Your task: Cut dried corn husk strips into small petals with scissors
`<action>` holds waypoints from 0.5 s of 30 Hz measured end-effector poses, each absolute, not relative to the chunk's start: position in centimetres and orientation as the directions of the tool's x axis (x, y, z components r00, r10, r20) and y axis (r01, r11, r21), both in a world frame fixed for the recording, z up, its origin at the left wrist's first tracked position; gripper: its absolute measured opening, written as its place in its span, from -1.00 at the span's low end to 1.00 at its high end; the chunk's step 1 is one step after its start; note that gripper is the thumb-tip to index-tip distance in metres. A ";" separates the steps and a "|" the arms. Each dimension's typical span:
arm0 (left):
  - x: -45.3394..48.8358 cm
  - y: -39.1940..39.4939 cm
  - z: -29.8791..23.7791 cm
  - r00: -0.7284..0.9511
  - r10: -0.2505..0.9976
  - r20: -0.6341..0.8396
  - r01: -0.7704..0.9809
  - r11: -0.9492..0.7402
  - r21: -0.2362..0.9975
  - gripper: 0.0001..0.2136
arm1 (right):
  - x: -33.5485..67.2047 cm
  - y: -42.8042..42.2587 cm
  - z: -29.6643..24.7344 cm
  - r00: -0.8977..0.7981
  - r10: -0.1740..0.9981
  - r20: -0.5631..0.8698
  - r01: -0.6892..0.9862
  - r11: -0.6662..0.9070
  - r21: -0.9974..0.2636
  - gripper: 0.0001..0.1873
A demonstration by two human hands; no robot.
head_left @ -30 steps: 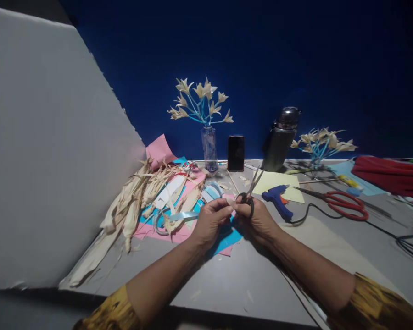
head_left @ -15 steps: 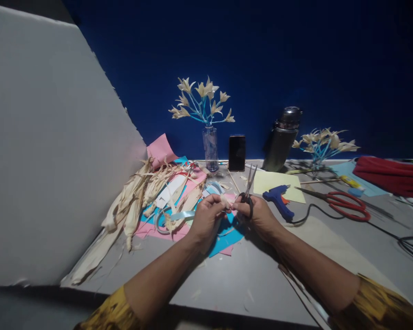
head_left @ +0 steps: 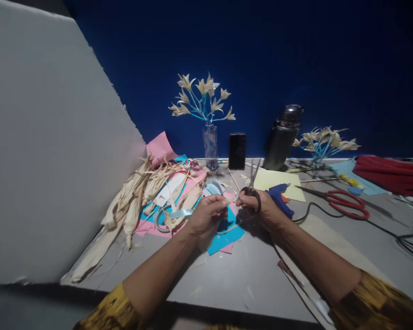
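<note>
My left hand [head_left: 209,215] pinches a small pale piece of corn husk [head_left: 231,200] between thumb and fingertips. Close beside it, my right hand [head_left: 258,208] has black-handled scissors [head_left: 253,183] looped on its fingers, their blades slightly apart and pointing up and away. The right thumb and fingertip are pressed together near the husk piece; whether they touch it I cannot tell. Under the hands lie blue paper [head_left: 227,238] and pink paper [head_left: 228,249]. Left of them is a heap of dried corn husks [head_left: 134,206], with a light blue ribbon [head_left: 181,214] at its edge.
Behind stand a glass vase [head_left: 211,146] with husk flowers [head_left: 203,91], a phone [head_left: 237,152] and a flask [head_left: 282,140]. To the right lie a blue glue gun [head_left: 280,200], red-handled scissors [head_left: 347,205], a black cord [head_left: 385,229] and red cloth [head_left: 388,178]. A white panel [head_left: 55,151] bounds the left.
My right hand has drawn a little to the right, away from the left hand, and the scissors have shifted right and up with it. My left hand stays nearly in place.
</note>
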State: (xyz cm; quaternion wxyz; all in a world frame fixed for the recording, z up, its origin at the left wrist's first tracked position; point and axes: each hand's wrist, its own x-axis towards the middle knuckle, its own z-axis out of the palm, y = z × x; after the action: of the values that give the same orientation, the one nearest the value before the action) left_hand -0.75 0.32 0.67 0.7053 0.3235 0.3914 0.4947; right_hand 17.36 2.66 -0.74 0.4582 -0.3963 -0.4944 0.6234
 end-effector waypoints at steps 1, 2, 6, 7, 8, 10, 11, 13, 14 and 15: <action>-1.0 0.4 0.8 0.231 0.944 -0.238 -0.441 0.319 0.839 -0.76 | 17.6 2.7 -0.7 -0.312 0.949 -0.037 -0.168 -0.093 -0.981 -0.69; -1.2 0.5 0.9 0.255 0.937 -0.237 -0.438 0.331 0.836 -0.76 | 17.7 2.8 -0.6 -0.347 0.937 -0.034 -0.164 -0.096 -0.982 -0.67; -1.4 0.4 1.2 0.357 0.910 -0.212 -0.391 0.352 0.850 -0.76 | 17.8 2.7 -0.3 -0.368 0.929 -0.037 -0.159 -0.102 -0.982 -0.67; -1.3 0.4 1.1 0.373 0.904 -0.209 -0.373 0.352 0.858 -0.77 | 17.8 2.7 -0.4 -0.365 0.930 -0.040 -0.149 -0.101 -0.984 -0.66; -1.2 0.3 1.1 0.381 0.901 -0.209 -0.354 0.351 0.867 -0.77 | 17.7 2.7 -0.5 -0.362 0.931 -0.042 -0.137 -0.098 -0.986 -0.65; -1.0 0.2 1.0 0.379 0.901 -0.210 -0.326 0.342 0.881 -0.78 | 17.7 2.7 -0.8 -0.364 0.931 -0.036 -0.113 -0.083 -0.990 -0.63; -1.0 0.1 0.9 0.378 0.902 -0.210 -0.316 0.339 0.886 -0.78 | 17.7 2.7 -0.9 -0.368 0.929 -0.032 -0.101 -0.074 -0.992 -0.63; -0.9 0.1 0.9 0.377 0.902 -0.212 -0.304 0.336 0.892 -0.79 | 17.6 2.6 -1.0 -0.383 0.923 -0.027 -0.079 -0.062 -0.995 -0.64; -0.9 0.2 0.8 0.376 0.901 -0.218 -0.299 0.340 0.891 -0.79 | 17.6 2.5 -0.9 -0.384 0.923 -0.026 -0.073 -0.059 -0.996 -0.65; -1.0 0.2 0.8 0.377 0.898 -0.227 -0.296 0.349 0.889 -0.79 | 17.6 2.3 -0.7 -0.374 0.927 -0.024 -0.072 -0.055 -0.996 -0.65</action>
State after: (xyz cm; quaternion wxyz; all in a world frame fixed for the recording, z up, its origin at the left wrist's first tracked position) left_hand -0.96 0.23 0.81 0.7285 0.3971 0.3789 0.4099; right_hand 17.55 2.34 -0.73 0.4058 -0.3855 -0.5548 0.6156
